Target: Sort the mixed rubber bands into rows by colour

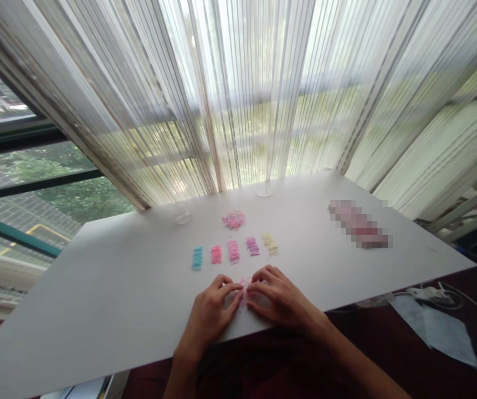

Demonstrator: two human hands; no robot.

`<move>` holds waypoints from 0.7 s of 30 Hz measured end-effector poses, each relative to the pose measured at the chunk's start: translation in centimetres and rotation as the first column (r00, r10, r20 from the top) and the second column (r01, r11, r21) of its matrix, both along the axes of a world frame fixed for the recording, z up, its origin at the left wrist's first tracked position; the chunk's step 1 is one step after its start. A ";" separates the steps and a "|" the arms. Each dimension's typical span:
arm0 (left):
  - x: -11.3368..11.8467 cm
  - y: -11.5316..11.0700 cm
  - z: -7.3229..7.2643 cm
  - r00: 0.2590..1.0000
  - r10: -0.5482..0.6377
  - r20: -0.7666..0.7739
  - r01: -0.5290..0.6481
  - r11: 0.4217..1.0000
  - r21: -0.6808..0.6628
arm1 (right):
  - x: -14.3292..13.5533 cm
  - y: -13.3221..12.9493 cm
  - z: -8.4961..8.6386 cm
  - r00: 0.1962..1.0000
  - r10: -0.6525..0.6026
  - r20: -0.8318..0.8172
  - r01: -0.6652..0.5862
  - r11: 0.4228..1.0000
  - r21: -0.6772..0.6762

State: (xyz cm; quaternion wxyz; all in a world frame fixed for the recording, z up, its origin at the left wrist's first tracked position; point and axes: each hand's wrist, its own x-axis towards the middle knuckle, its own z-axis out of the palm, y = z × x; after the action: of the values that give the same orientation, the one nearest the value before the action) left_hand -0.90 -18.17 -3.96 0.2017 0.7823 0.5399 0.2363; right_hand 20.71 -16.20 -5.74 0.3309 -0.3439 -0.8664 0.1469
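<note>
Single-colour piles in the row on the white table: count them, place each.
5, in one row, left to right: turquoise pile, coral pile, pink pile, purple pile, pale-yellow pile.

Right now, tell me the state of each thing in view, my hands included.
Left hand, curled, at the pink pieces
Right hand, curled, at the same pieces
Pink pieces, bunched, partly hidden by fingers
Mixed pile, heaped, colours jumbled
Five colour groups, sorted, in a row
Striped curtain, hanging down
Pixelated object, state unreadable
</note>
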 end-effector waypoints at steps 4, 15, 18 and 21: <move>0.0 0.2 0.2 1.000 -0.011 0.016 0.011 1.000 -0.004 | -0.2 0.1 -0.1 1.000 -0.020 -0.006 0.020 1.000 0.010; -0.2 0.6 -0.4 0.993 -0.043 0.111 0.040 0.999 0.022 | 0.2 0.4 -0.3 0.996 -0.020 -0.087 0.022 0.999 0.023; -0.1 0.7 -0.5 0.988 -0.042 0.149 0.037 0.999 0.038 | 0.2 0.4 -0.2 0.992 -0.026 -0.127 0.028 1.000 0.008; 0.0 0.8 -0.7 0.983 -0.038 0.182 0.028 0.998 0.058 | 0.2 0.4 -0.2 0.986 -0.035 -0.160 0.034 0.999 -0.008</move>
State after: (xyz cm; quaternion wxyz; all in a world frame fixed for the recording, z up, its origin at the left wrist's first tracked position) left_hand -0.86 -17.32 -4.64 0.2324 0.7715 0.4993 0.3186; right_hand 20.95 -15.77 -5.89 0.4010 -0.3470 -0.8304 0.1707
